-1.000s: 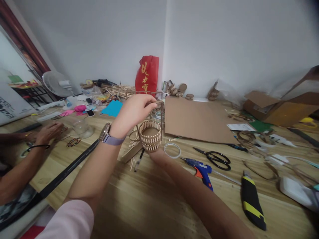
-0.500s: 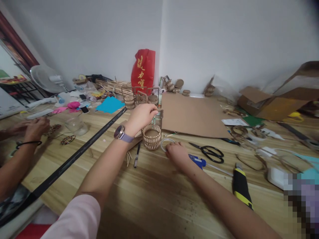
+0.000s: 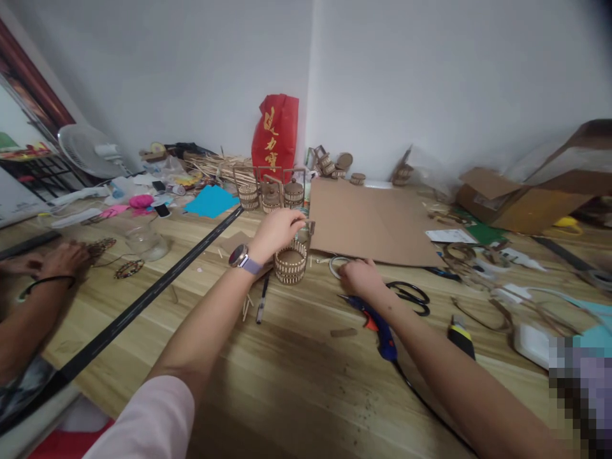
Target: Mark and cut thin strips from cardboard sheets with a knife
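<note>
My left hand (image 3: pixel 278 231) has its thumb and fingers pinched together on the thin brown handle (image 3: pixel 312 227) of a small round basket of pale slats and darker bands (image 3: pixel 291 266), which stands upright on the wood-grained counter (image 3: pixel 287 382) in front of me; my knuckles hide much of the handle and part of the basket's far rim. My right hand (image 3: pixel 362 278) is narrow, its fingers curled down at a flat white ring (image 3: pixel 331 266) near the front edge of a large brown cardboard sheet (image 3: pixel 377 217); the hand covers the ring's right part, and I cannot tell whether I grip it or only touch it. Beside that forearm lies a blue glue gun with an orange trigger (image 3: pixel 384 335). My arm hides the blades of the black-handled scissors (image 3: pixel 413 298) and the lower part of a black-and-yellow utility knife (image 3: pixel 461 341). Behind my left hand stand three little handled baskets (image 3: pixel 248 196), partly blocked by it. At the far left, a co-worker's hands (image 3: pixel 67 258) are near some dark beads (image 3: pixel 101 246), too small to make out well, and that person's arm is cut off by the frame.
</note>
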`<state>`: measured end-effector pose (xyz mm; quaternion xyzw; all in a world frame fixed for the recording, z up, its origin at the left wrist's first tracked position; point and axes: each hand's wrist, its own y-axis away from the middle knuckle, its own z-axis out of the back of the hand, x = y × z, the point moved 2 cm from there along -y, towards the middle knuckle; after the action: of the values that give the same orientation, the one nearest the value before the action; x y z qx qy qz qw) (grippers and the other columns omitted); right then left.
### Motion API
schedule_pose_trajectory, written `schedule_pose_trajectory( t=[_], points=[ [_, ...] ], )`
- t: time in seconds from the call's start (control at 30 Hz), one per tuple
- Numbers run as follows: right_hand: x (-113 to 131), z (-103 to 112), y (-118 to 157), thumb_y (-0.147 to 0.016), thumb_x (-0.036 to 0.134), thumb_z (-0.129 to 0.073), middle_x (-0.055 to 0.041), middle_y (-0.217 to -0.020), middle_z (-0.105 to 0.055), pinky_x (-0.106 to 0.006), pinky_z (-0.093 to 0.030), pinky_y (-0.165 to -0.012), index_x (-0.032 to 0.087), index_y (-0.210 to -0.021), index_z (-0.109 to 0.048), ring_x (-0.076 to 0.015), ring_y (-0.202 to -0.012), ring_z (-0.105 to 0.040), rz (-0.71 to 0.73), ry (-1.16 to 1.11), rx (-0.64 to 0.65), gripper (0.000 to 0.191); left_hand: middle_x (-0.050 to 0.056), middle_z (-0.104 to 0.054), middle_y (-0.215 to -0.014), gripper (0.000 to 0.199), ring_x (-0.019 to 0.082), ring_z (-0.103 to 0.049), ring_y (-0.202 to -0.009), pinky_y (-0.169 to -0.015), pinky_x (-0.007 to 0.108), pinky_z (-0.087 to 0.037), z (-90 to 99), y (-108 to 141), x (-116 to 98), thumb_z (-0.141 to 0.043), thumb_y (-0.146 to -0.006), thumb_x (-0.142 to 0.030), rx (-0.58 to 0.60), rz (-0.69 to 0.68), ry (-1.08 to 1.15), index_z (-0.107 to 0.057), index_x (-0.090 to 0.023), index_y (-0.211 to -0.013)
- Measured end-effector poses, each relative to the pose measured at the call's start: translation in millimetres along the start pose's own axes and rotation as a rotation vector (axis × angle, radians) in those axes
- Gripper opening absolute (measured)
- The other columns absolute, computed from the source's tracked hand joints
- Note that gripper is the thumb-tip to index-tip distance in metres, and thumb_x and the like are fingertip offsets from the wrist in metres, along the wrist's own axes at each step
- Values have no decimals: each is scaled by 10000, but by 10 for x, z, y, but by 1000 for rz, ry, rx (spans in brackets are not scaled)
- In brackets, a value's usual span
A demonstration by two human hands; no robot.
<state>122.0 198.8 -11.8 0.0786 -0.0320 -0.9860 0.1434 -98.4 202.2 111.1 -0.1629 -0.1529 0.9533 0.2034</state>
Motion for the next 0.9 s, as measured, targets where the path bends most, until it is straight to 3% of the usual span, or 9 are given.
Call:
schedule_pose_trajectory(
  t=[0.1, 0.37, 0.43, 0.53, 0.6, 0.67, 0.77, 0.83, 0.9],
  points=[
    [-128, -17, 56, -990, 409, -653, -97, -1305, -660, -458, -588, -918, 193, -1301, -636, -229, -1090, -673, -30, -18, -23, 379, 92, -771, -1223, 264, 258, -691, -1137, -992, 365, -498, -23, -1, 15, -561, -1008, -231, -5, -13, -3, -761, -194, -1176],
    [-601, -17, 142, -984, 404, -660, -110, -1362, -630, -487, -575, -952, 193, -1348, -611, -255, -1154, -653, -264, 98, -237, 423, 131, -742, -1254, 317, 324, -633, -1216, -1091, 502, -443, -61, 92, 19, -583, -1009, -291, -43, 13, -110, -706, -209, -1290],
    [-674, -60, 73, -983, 405, -663, -110, -1360, -632, -488, -574, -953, 190, -1347, -611, -255, -1153, -653, -284, 130, -231, 426, 149, -721, -1276, 335, 375, -578, -1283, -1135, 597, -383, -63, 161, -51, -612, -994, -303, -125, 32, -173, -696, -211, -1305],
    [-748, -119, -79, -983, 407, -663, -106, -1331, -646, -473, -585, -928, 188, -1337, -616, -245, -1119, -666, -306, 163, -176, 419, 145, -690, -1314, 299, 424, -462, -1396, -1187, 706, -251, -70, 333, -242, -623, -982, -276, -349, -21, -185, -711, -202, -1258],
    [-804, -110, -172, -983, 407, -664, -103, -1319, -651, -466, -591, -913, 187, -1331, -618, -241, -1103, -671, -305, 178, -134, 414, 141, -704, -1258, 256, 393, -479, -1377, -1181, 650, -312, -106, 488, -424, -579, -1000, -252, -473, -168, -123, -727, -182, -1197],
    [-893, -35, -229, -981, 406, -667, -107, -1314, -653, -462, -591, -910, 181, -1324, -622, -241, -1101, -671, -285, 189, -107, 413, 122, -727, -1173, 254, 337, -537, -1310, -1150, 552, -393, -186, 645, -613, -508, -1030, -227, -517, -322, -37, -729, -176, -1143],
    [-1131, 205, -229, -981, 407, -667, -110, -1319, -651, -465, -587, -921, 178, -1319, -625, -243, -1109, -669, -257, 199, -101, 411, 92, -742, -1025, 278, 265, -642, -1054, -987, 441, -501, -399, 782, -841, -456, -1044, -223, -396, -422, 99, -730, -175, -1039],
    [-1350, 421, -182, -985, 406, -661, -107, -1326, -650, -464, -584, -930, 188, -1313, -630, -238, -1112, -667, -266, 199, -113, 395, 99, -740, -1009, 268, 266, -643, -1001, -945, 436, -509, -591, 757, -913, -475, -1024, -231, -214, -317, 254, -736, -173, -1002],
    [-1588, 645, -111, -989, 406, -654, -104, -1330, -649, -466, -583, -934, 195, -1311, -632, -237, -1115, -665, -302, 192, -135, 386, 96, -740, -1038, 180, 280, -629, -1074, -1040, 454, -463, -811, 638, -920, -567, -966, -214, -2, -103, 527, -743, -176, -962]
  ],
)
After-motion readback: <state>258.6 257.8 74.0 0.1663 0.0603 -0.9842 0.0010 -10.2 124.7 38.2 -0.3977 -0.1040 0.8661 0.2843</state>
